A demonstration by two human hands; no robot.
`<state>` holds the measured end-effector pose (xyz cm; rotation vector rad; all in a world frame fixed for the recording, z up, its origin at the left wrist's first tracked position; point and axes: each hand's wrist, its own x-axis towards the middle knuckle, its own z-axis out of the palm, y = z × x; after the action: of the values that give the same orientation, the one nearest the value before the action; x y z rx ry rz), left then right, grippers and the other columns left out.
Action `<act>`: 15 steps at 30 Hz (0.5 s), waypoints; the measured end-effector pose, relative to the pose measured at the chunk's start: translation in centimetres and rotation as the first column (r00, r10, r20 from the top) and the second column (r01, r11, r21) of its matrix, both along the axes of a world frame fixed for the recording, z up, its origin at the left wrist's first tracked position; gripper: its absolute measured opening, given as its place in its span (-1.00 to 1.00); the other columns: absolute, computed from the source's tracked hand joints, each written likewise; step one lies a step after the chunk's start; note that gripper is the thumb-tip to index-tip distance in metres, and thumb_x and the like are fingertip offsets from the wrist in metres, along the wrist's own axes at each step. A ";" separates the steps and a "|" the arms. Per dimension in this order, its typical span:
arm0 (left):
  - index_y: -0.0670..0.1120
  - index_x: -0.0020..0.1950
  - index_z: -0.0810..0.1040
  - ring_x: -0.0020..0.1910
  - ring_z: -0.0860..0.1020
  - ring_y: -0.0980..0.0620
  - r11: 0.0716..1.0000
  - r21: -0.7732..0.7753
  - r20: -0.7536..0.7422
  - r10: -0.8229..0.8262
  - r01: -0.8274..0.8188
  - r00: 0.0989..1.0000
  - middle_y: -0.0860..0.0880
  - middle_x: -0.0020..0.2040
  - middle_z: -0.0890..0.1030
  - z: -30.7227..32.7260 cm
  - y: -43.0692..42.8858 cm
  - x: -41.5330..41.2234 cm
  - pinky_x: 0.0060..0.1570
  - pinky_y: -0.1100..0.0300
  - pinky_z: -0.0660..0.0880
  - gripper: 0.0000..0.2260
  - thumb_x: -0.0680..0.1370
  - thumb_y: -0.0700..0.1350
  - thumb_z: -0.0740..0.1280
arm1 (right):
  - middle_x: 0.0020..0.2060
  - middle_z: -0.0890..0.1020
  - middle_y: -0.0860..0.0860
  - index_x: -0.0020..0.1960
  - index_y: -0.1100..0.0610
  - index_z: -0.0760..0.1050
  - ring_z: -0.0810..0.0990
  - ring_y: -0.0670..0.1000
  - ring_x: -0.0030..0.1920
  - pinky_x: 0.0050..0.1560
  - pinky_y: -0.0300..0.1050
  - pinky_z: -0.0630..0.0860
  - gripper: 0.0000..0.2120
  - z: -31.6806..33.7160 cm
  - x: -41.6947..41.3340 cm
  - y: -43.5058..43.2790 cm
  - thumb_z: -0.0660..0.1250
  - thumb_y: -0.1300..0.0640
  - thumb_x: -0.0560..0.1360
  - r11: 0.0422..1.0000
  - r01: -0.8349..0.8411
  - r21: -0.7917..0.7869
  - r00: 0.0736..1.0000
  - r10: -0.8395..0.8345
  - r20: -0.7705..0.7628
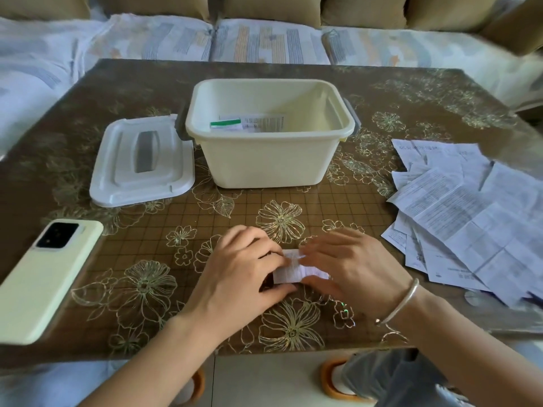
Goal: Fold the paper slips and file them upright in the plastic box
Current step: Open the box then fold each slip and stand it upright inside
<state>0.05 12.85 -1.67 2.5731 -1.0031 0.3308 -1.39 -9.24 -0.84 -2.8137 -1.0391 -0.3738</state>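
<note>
**Item in hand:** small white printed paper slip (293, 271), partly folded, lying on the near middle of the table between both hands.

**Left hand** (241, 265): fingers bent over the slip's left end, thumb at its near edge, pinching it.

**Right hand** (352, 268): fingers nearly straight and laid across the slip's right end, pressing it down; thumb along the near edge. Silver bangle (402, 301) on the wrist.

**Destination:** cream rectangular plastic box (270, 163), open, at table centre, well beyond the hands. A few folded slips (249, 123) already stand inside it against the near wall.

**Stock remaining:** loose heap of unfolded white printed paper sheets (458, 218) at the right edge.

**Other:** white plastic lid (141, 163) just left of the box; pale green phone (41, 277), face down, near left; brown floral-patterned table (147, 83).

**Step, as judged:** folding, early in the task given the size of the heap.

**Next move calls for:** creasing the fold firmly, then lifting the slip and setting it on edge beside those already filed, so it stays upright.
</note>
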 end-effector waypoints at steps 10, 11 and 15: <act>-0.02 -0.19 0.68 -0.22 0.61 0.15 0.994 -0.045 0.037 -0.098 0.100 0.994 0.11 -0.21 0.68 0.5 -0.2 0.4 0.18 0.13 0.43 -0.83 0.51 -0.08 0.31 | -0.13 0.67 -0.15 0.21 0.03 0.52 0.63 -0.10 -0.19 -0.27 -0.12 0.62 -0.59 0.4 0.2 0.0 0.31 -0.16 0.45 0.988 0.089 0.124 0.993 -0.077 -0.093; -0.03 -0.21 0.67 -0.24 0.60 0.13 0.994 -0.051 0.037 -0.092 0.093 0.995 0.10 -0.23 0.67 0.6 -0.2 0.6 0.16 0.14 0.44 -0.83 0.51 -0.10 0.31 | -0.19 0.66 -0.15 0.11 0.02 0.56 0.62 -0.10 -0.25 -0.32 -0.12 0.60 -0.72 0.5 0.4 0.2 0.28 -0.09 0.48 0.987 0.090 0.134 0.994 -0.081 -0.074; -0.01 -0.19 0.68 -0.22 0.60 0.18 0.986 -0.152 0.012 -0.061 0.062 0.998 0.13 -0.23 0.67 2.4 -0.1 2.2 0.06 0.15 0.51 -0.85 0.52 -0.07 0.33 | -0.31 0.59 -0.15 -0.11 0.01 0.58 0.57 -0.10 -0.34 -0.42 -0.13 0.54 -0.79 1.8 2.0 1.5 0.18 0.02 0.52 0.977 0.136 0.161 0.990 -0.127 -0.065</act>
<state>2.29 12.74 0.74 2.4009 -1.0171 0.3850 0.56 -7.79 0.97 -2.7341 -0.7746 -0.3763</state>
